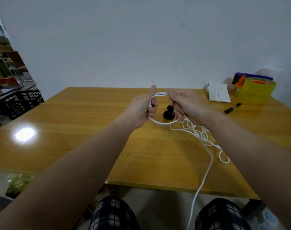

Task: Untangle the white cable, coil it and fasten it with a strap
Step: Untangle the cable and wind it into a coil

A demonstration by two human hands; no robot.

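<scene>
The left hand [142, 108] grips 1 loop of white cable [159, 122] above the tabletop [75, 130]; the right hand [186, 105] pinches its top. Loose tangle trails rightward, nearer the right hand.

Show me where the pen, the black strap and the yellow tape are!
pen [232, 108], head view, middle of its barrel.
black strap [168, 113], head view, its dark bundle on the table.
yellow tape [255, 90], head view, roll's outer side.

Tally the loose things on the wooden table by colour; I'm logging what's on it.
White: 2, cable, notepad
Black: 2, strap, pen
Yellow: 1, tape stack under a blue-orange dispenser
Total: 5
</scene>
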